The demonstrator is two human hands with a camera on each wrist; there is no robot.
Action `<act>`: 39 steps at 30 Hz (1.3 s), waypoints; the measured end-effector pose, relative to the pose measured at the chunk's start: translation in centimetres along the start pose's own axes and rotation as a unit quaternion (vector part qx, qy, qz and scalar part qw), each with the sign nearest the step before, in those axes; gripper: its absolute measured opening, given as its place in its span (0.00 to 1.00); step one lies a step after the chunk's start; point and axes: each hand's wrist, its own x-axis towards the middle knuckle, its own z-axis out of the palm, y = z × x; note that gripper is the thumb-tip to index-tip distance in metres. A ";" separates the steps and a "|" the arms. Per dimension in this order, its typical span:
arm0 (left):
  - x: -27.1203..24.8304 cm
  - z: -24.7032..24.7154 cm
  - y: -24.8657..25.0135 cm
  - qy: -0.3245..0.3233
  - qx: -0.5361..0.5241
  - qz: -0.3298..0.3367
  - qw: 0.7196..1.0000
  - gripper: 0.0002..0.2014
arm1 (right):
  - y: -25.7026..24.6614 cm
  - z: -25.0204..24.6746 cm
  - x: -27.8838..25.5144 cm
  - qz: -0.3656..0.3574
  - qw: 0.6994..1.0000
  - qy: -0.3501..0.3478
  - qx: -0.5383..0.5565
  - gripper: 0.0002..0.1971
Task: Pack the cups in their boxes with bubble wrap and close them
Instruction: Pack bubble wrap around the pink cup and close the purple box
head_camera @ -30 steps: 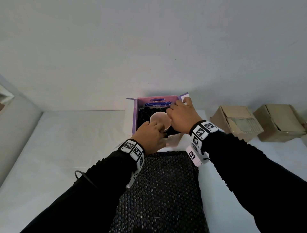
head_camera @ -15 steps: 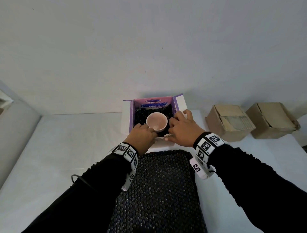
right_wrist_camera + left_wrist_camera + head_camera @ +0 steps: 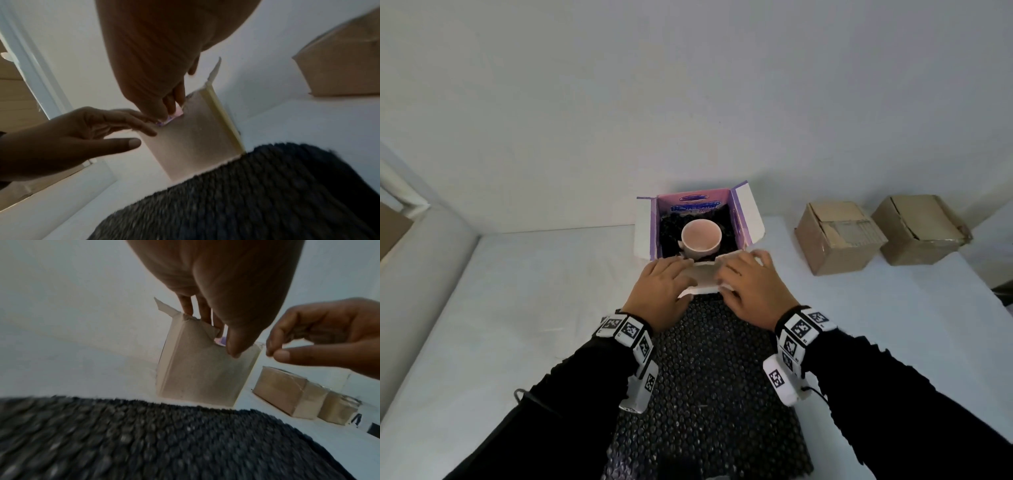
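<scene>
Gripping box flap [image 3: 703, 278], cup [image 3: 701, 236] head-view only

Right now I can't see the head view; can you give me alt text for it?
Both hands, left hand and right hand, hold the near flap of an open purple box with a pink cup inside on black bubble wrap. A bubble wrap sheet lies nearer; two brown boxes sit right.

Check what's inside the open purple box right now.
Inside the purple box a pink cup sits upright and empty on black bubble wrap lining it. The box floor and the cup's base are hidden by the wrap. Both hands hold the near flap.
</scene>
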 end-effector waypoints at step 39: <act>-5.4 -4.1 3.5 -0.191 0.110 -0.045 0.974 0.32 | -2.0 -3.9 -2.6 0.070 0.935 -0.334 0.102 0.31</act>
